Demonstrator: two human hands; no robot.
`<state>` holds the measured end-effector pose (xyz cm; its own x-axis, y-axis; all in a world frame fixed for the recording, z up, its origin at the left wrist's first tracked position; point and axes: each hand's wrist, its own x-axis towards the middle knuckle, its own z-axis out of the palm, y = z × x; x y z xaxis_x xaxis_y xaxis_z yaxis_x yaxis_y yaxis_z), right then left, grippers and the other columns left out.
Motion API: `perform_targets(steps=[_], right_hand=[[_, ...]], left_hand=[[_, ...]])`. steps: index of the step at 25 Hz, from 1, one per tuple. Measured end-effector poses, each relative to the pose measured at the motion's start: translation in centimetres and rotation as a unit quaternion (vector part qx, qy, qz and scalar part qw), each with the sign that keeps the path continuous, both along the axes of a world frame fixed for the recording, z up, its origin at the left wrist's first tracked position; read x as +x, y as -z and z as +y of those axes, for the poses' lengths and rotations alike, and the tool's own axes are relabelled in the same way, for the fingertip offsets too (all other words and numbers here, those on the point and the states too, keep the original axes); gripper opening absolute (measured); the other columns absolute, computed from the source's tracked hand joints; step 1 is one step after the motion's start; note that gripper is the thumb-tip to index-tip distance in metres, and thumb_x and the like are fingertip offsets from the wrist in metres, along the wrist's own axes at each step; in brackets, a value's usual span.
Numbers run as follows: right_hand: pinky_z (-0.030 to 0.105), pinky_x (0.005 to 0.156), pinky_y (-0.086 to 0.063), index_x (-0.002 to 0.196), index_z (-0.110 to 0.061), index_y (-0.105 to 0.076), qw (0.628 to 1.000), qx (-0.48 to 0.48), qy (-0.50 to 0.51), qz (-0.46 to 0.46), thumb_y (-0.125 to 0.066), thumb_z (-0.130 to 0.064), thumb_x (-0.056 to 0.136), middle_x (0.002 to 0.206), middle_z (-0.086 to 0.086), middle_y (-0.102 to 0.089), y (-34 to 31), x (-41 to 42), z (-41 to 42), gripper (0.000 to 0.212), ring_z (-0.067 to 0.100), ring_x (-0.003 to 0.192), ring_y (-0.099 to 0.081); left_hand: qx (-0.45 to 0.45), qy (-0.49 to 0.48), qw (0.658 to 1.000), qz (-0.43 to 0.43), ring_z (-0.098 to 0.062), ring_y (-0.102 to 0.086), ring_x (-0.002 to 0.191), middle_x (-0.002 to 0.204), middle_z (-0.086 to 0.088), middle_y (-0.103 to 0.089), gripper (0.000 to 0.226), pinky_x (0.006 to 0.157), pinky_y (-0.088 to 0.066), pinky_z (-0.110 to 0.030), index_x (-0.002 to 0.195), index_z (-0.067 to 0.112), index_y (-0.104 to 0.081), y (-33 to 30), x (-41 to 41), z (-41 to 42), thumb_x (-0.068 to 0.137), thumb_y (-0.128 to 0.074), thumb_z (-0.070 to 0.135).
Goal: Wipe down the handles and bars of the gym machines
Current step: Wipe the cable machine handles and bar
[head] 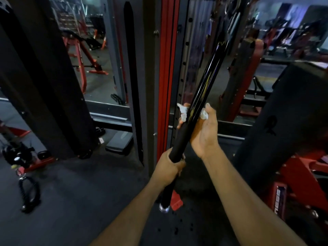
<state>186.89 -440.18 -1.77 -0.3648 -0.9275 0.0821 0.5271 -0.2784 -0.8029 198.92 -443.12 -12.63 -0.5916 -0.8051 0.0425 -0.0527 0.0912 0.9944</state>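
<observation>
The long glossy black metal bar (200, 96), slanting before the red upright (166, 71), sits clenched low in our left hand (170, 167) while our right hand (202, 128) wraps a crumpled white cloth (184, 111) round its middle, mid-wipe, so we judge the next stroke should run upward.

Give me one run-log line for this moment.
left hand: grips long glossy black bar low | right hand: wraps crumpled white cloth round bar higher up | step: wiping bar
</observation>
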Motion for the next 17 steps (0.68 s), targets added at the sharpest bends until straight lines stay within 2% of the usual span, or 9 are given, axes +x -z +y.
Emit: perform_targets(steps=[2, 4, 8, 11, 12, 14, 15, 17], right_hand=[[0.040, 0.086, -0.049, 0.129, -0.005, -0.063, 0.999, 0.038, 0.004, -0.016, -0.044, -0.058, 0.098, 0.105, 0.010, -0.068, 1.9, 2.0, 0.5, 0.064, 0.023, 0.090, -0.062], [0.042, 0.090, -0.051, 0.133, -0.003, -0.061, 0.998, 0.055, 0.003, -0.008, -0.043, -0.056, 0.098, 0.110, 0.013, -0.070, 2.2, 3.6, 0.8, 0.065, 0.027, 0.098, -0.064], [0.045, 0.101, -0.050, 0.118, 0.003, -0.064, 0.999, 0.011, 0.033, 0.010, -0.038, -0.041, 0.100, 0.106, 0.021, -0.070, -1.6, 3.1, -0.4, 0.054, 0.032, 0.097, -0.067], [0.048, 0.110, -0.046, 0.132, 0.008, -0.057, 0.997, 0.031, 0.068, 0.026, -0.046, -0.019, 0.098, 0.132, 0.026, -0.063, -2.0, 2.6, -1.6, 0.045, 0.039, 0.123, -0.061], [0.047, 0.109, -0.048, 0.136, 0.005, -0.056, 0.993, 0.044, 0.079, 0.070, -0.046, -0.012, 0.099, 0.134, 0.020, -0.064, -1.4, 2.9, -1.6, 0.041, 0.034, 0.127, -0.060], [0.041, 0.107, -0.050, 0.134, -0.012, -0.063, 0.967, 0.074, 0.125, 0.210, -0.045, -0.006, 0.104, 0.127, 0.002, -0.070, -0.3, 4.5, -1.1, 0.036, 0.017, 0.121, -0.064], [0.038, 0.107, -0.050, 0.134, -0.017, -0.064, 0.941, 0.078, 0.175, 0.278, -0.049, -0.005, 0.103, 0.126, -0.004, -0.070, 0.1, 5.2, -0.7, 0.036, 0.010, 0.120, -0.064], [0.026, 0.107, -0.048, 0.135, -0.018, -0.063, 0.865, 0.051, 0.298, 0.401, -0.056, -0.004, 0.100, 0.132, -0.007, -0.066, 0.1, 5.5, 0.3, 0.038, -0.006, 0.118, -0.059]], left_hand=[[-0.025, -0.004, 1.000, 0.004, -0.015, -0.056, 0.051, 0.059, 0.003, -0.057, 0.028, 0.053, -0.048, -0.031, 0.084, 0.013, -0.058, -0.7, 1.1, -0.3, 0.082, -0.060, -0.015], [-0.049, -0.002, 0.999, 0.013, -0.016, -0.056, 0.053, 0.061, 0.002, -0.057, 0.026, 0.053, -0.048, -0.031, 0.084, 0.013, -0.057, -0.8, 2.2, -0.7, 0.079, -0.060, -0.013], [-0.072, -0.035, 0.997, 0.001, -0.013, -0.057, 0.060, 0.068, 0.007, -0.059, 0.021, 0.057, -0.050, -0.037, 0.084, 0.030, -0.057, 1.0, 5.1, -1.1, 0.075, -0.063, 0.012], [-0.075, -0.055, 0.996, -0.007, -0.012, -0.059, 0.062, 0.071, 0.007, -0.059, 0.018, 0.058, -0.053, -0.034, 0.088, 0.029, -0.058, 1.3, 6.8, -1.4, 0.074, -0.064, 0.019], [-0.070, -0.055, 0.996, -0.005, -0.012, -0.058, 0.060, 0.071, 0.006, -0.059, 0.019, 0.056, -0.052, -0.033, 0.089, 0.027, -0.058, 1.1, 7.3, -1.6, 0.074, -0.064, 0.018], [-0.058, -0.048, 0.997, 0.003, -0.013, -0.057, 0.058, 0.070, 0.003, -0.058, 0.019, 0.054, -0.050, -0.032, 0.090, 0.024, -0.059, 0.9, 8.4, -2.1, 0.076, -0.065, 0.012], [-0.052, -0.039, 0.998, 0.006, -0.013, -0.058, 0.058, 0.071, 0.003, -0.059, 0.021, 0.054, -0.050, -0.032, 0.091, 0.025, -0.060, 0.8, 9.0, -2.4, 0.078, -0.066, 0.010], [-0.051, -0.020, 0.998, 0.007, -0.012, -0.058, 0.060, 0.072, 0.003, -0.059, 0.024, 0.055, -0.050, -0.031, 0.093, 0.027, -0.060, 0.4, 10.0, -2.8, 0.077, -0.068, 0.010]])
